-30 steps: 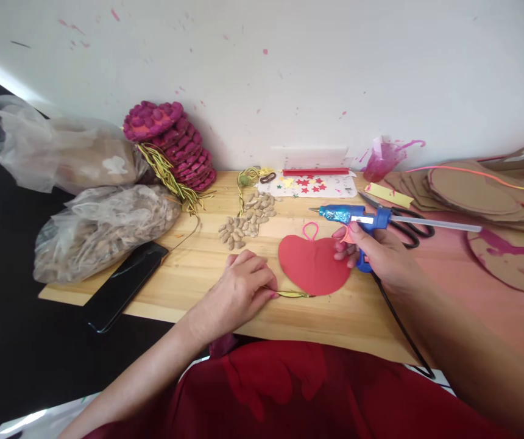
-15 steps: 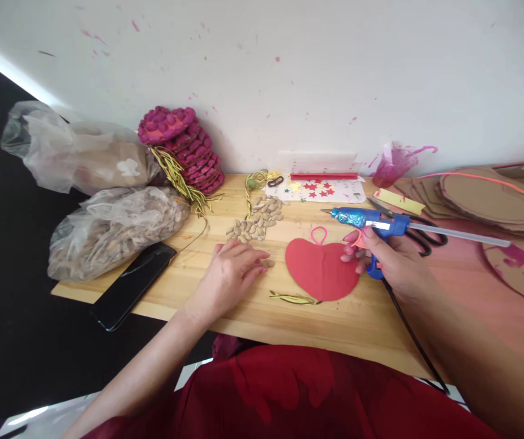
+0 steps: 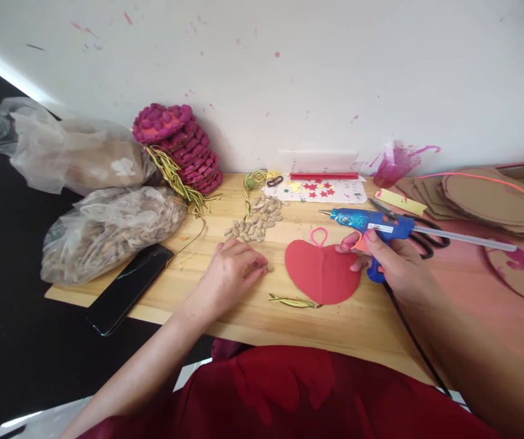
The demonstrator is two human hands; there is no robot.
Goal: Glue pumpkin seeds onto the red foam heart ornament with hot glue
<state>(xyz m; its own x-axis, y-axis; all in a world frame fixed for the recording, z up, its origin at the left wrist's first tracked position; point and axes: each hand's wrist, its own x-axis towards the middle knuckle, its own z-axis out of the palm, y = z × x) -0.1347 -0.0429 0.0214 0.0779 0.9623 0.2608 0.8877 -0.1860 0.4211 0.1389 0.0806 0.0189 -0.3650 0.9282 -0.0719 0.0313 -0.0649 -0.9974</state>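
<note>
My right hand (image 3: 396, 259) is wrapped round a blue hot glue gun (image 3: 367, 222), its nozzle pointing left and a clear glue stick out of its back. Fingertips of that hand touch the right side of a red heart-shaped piece (image 3: 319, 271) lying flat, with a pink loop (image 3: 319, 236) at its top. My left hand (image 3: 234, 268) rests on the table left of the heart, fingers curled together. At its fingertips shows a small beige nut shell (image 3: 270, 267); the grip is partly hidden. Just beyond lies a pile of nut shells (image 3: 255, 219). Yellow-and-black cords (image 3: 293, 301) lie below the heart.
A phone (image 3: 129, 289) and plastic bags (image 3: 111, 228) lie at left. Behind stands a stack of magenta shell-covered pieces (image 3: 180, 149). A sheet with paper stars (image 3: 317, 190) is at the wall. Scissors (image 3: 421, 239), a magenta-stained cup (image 3: 392, 167) and cardboard ovals (image 3: 490, 198) are at right.
My right hand's fingertips have shifted slightly left over the heart's edge, and the glue gun has turned a little. My left hand stays nearly in place, its fingers curled closer together.
</note>
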